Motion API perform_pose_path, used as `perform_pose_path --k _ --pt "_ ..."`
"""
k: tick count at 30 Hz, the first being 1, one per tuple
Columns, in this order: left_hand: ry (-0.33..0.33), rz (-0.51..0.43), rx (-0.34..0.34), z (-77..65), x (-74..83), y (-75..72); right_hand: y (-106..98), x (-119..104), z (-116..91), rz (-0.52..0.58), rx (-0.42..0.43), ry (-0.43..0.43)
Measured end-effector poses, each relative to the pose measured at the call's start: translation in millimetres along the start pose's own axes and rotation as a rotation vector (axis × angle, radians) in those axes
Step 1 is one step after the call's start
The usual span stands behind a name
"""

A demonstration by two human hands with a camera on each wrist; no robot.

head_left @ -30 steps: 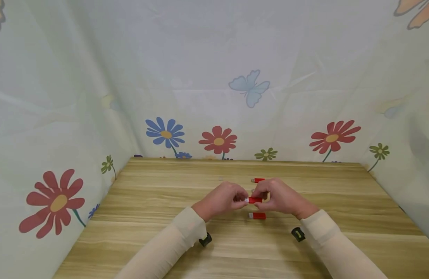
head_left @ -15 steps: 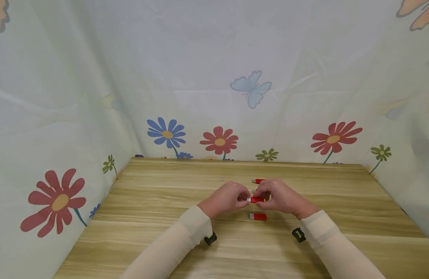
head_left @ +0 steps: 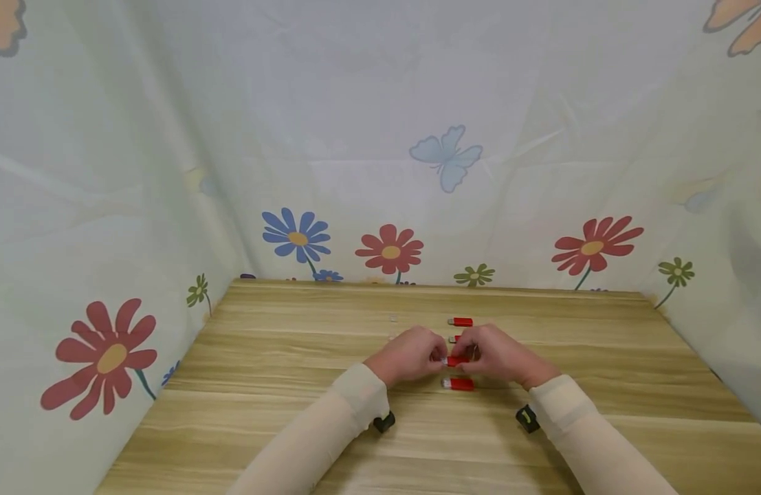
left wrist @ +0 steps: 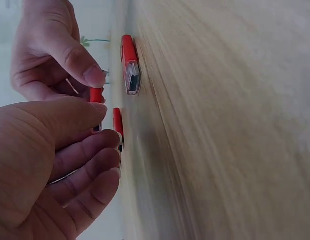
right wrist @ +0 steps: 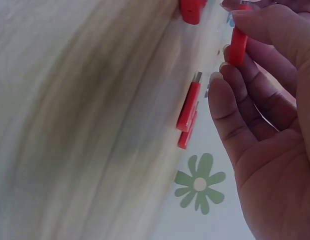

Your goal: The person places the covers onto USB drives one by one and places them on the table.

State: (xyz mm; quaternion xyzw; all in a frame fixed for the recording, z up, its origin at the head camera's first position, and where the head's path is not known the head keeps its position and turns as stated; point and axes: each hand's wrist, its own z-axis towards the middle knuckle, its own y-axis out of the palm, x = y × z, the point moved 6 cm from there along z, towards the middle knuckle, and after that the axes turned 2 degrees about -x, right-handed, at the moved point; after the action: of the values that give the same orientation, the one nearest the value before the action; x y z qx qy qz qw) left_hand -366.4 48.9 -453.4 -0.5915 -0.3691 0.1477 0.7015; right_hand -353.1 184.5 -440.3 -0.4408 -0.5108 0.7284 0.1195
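A red USB stick is between my two hands, level above the table. My right hand pinches its red body between thumb and fingers. At the other end, the thumb and fingers of my left hand grip the clear-capped plug end, which they largely cover. Nearest to me on the table lies another red USB stick with a clear cap over its plug. Behind the held one, a red stick with a bare metal plug lies farthest back. A similar stick is partly covered by my right hand in the head view.
Two small clear caps lie left of the back sticks, one farther cap and one nearer cap beside my left hand. The wooden table ends at a flower-print curtain. Dark wrist devices sit under both cuffs.
Both hands have come slightly right and nearer, keeping hold of the USB stick. A second clear cap and more of the back sticks now show past my hands.
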Motion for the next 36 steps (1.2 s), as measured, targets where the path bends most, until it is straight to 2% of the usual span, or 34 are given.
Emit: perform_pose_path --k 4,14,23,36 --pt "-0.012 0.03 -0.013 3.9 -0.5 2.8 3.4 4.1 1.1 0.0 -0.013 0.007" --pt "-0.066 0.024 -0.06 11.2 0.9 9.1 4.4 8.7 1.7 0.011 -0.032 -0.004" --pt "-0.036 0.046 -0.066 17.5 -0.4 16.5 5.4 12.2 2.4 -0.005 -0.051 0.025" --pt "-0.066 0.028 -0.093 15.7 -2.8 16.8 8.8 13.5 2.6 -0.027 -0.061 0.042"
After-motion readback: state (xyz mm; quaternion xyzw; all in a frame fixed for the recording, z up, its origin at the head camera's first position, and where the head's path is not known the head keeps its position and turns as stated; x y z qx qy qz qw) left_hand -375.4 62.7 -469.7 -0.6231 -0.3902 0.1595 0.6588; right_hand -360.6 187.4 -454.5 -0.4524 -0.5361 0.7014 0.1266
